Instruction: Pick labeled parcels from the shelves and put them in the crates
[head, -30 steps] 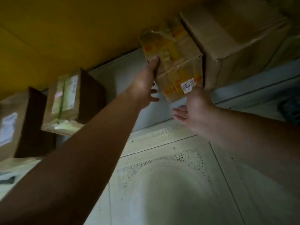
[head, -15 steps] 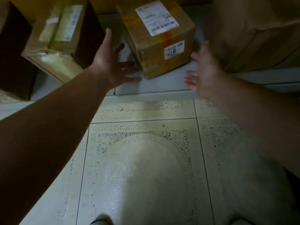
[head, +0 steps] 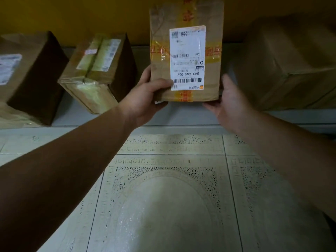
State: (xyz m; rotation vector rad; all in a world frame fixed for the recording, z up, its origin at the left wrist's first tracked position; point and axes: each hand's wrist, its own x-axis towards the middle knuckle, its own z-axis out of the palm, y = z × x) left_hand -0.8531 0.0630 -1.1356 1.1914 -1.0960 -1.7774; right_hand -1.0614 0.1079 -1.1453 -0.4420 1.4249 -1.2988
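Observation:
A brown cardboard parcel with yellow tape and a white shipping label is tilted up so its labeled face points at me, over the low white shelf. My left hand grips its lower left corner, thumb on the front by the barcode. My right hand cups the lower right corner from beside and beneath, fingers partly hidden behind the box. No crate is in view.
A taped box and a dark-sided box with a label stand on the shelf to the left. A large plain carton stands at the right. A yellow wall rises behind. Patterned floor tiles lie below.
Half a second ago both hands were open on either side of the parcel resting on the shelf. Now they hold it, raised and tipped with its label facing me.

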